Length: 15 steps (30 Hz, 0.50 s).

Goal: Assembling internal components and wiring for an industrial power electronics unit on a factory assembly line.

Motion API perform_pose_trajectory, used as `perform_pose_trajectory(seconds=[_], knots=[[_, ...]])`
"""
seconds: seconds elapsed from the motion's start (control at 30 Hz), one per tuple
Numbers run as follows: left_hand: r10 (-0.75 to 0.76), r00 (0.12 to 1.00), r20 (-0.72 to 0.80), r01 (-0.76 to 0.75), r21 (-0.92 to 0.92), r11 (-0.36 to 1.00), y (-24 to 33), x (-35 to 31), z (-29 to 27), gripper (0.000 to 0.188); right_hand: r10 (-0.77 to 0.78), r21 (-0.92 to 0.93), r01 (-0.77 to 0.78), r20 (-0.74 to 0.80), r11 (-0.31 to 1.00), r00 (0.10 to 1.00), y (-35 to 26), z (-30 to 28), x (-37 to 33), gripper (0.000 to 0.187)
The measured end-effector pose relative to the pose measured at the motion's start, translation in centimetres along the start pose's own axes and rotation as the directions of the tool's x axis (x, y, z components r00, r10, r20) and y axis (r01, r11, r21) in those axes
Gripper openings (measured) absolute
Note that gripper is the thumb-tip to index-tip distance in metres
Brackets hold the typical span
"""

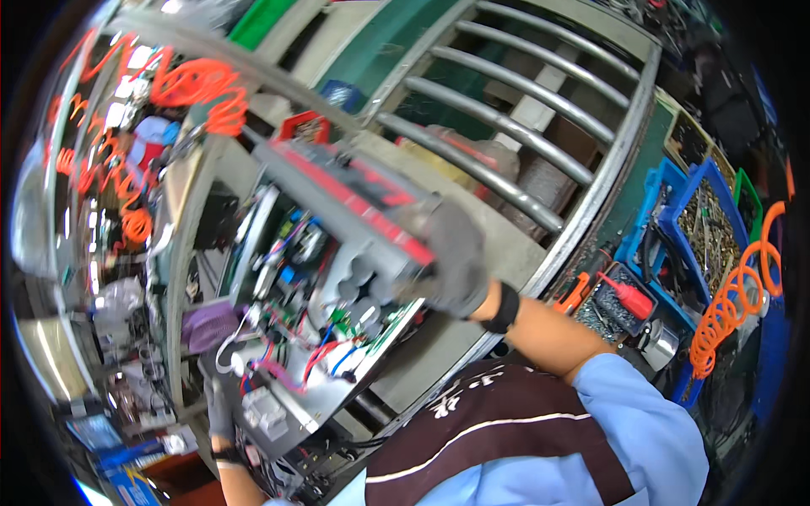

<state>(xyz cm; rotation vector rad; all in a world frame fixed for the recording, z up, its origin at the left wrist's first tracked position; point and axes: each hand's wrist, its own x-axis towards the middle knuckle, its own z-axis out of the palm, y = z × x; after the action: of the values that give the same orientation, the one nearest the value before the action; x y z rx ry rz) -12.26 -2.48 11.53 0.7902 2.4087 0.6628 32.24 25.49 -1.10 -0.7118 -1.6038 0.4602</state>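
Observation:
My right hand (456, 261), in a grey glove, is closed on the near end of a long grey and red panel (350, 198). This panel is tilted above an open machine housing (287, 422) and is blurred by motion. Inside the housing show coloured wires (316, 363), green circuit boards and dark round cylinders (363, 291). Low on the left, my left hand (219, 409), gloved too, lies along the housing's side. Its fingers look stretched out, though the edge partly hides them.
A metal roller frame (515, 105) runs across the top. At right stand blue bins (704, 219) of small metal parts, a box of screws (612, 304), a red-handled tool (629, 295) and a coiled orange air hose (726, 320). More orange hoses (198, 88) hang at upper left.

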Motion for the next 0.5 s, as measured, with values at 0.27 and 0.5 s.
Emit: perform_pose_trajectory(seconds=[0.27,0.5], knots=[[-0.240,0.971,-0.001,0.240,-0.062,0.969,1.6,-0.6,-0.9,0.061,-0.021,0.098,0.015,0.060,0.995,0.998,0.0,0.6,-0.5,0.059],[-0.443,0.895,0.056,0.444,-0.003,0.896,-1.7,2.6,-7.1,0.051,-0.070,0.183,0.064,0.031,0.981,0.997,0.9,0.3,-0.5,0.026]])
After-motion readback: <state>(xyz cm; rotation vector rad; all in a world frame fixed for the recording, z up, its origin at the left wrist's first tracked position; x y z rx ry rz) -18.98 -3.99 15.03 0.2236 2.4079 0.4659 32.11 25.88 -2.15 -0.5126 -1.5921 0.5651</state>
